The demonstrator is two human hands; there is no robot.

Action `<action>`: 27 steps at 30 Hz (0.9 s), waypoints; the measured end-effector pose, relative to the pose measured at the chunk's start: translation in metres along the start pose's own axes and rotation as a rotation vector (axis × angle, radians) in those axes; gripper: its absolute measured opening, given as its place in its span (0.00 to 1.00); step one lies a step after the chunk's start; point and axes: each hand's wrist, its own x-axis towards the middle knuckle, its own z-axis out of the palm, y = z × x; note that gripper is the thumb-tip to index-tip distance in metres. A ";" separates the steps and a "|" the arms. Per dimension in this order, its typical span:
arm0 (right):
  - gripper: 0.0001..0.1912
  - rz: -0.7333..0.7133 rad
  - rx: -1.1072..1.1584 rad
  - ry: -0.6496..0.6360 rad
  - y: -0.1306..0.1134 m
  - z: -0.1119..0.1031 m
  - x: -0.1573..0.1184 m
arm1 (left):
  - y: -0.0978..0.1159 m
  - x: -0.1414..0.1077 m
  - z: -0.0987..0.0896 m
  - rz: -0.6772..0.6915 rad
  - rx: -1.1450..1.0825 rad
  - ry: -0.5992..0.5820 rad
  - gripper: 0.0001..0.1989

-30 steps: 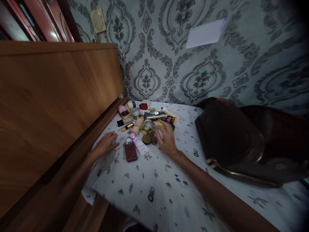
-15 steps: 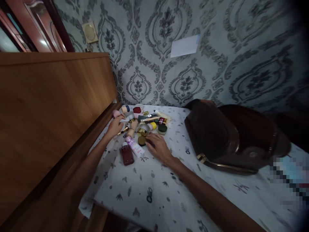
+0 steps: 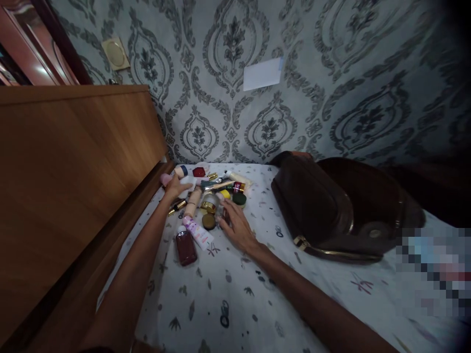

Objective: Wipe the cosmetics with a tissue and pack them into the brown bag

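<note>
My left hand is at the left of a cluster of cosmetics, with thumb and fingers closed around a small white item whose kind I cannot make out. My right hand lies low over the cloth with fingers apart, their tips beside a clear jar with a gold band. Close to its thumb is a round brown-gold lid. A yellow-capped item and a dark green jar lie just beyond its fingers. Nearer me are a pink-and-white tube and a dark red bottle.
A dark brown bag stands on the patterned cloth at the right. The wooden panel bounds the left side, and a papered wall rises behind. Brushes and a beige tube lie among the cosmetics.
My right hand has shifted from the brown-gold lid toward the clear jar, its fingers spreading. My left hand shows more of the white item. The view has swung slightly right.
</note>
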 end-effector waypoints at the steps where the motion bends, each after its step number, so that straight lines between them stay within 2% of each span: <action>1: 0.27 0.003 0.000 -0.002 0.001 0.001 0.001 | -0.003 -0.001 -0.003 -0.018 -0.039 0.001 0.28; 6: 0.26 -0.011 -0.111 -0.026 -0.001 0.001 0.018 | -0.009 -0.015 -0.017 -0.072 -0.231 0.009 0.25; 14: 0.22 0.048 -0.321 -0.050 0.014 -0.007 0.077 | -0.002 -0.036 -0.021 -0.038 -0.462 0.049 0.30; 20: 0.16 0.078 -0.444 -0.108 0.027 -0.011 0.102 | -0.010 -0.043 -0.011 0.028 -0.418 0.093 0.28; 24: 0.11 0.079 -0.483 -0.121 0.025 -0.011 0.107 | -0.011 -0.041 -0.005 0.127 -0.336 0.073 0.25; 27: 0.11 0.064 -0.471 -0.116 0.022 -0.011 0.106 | -0.012 -0.039 -0.005 0.155 -0.294 0.066 0.21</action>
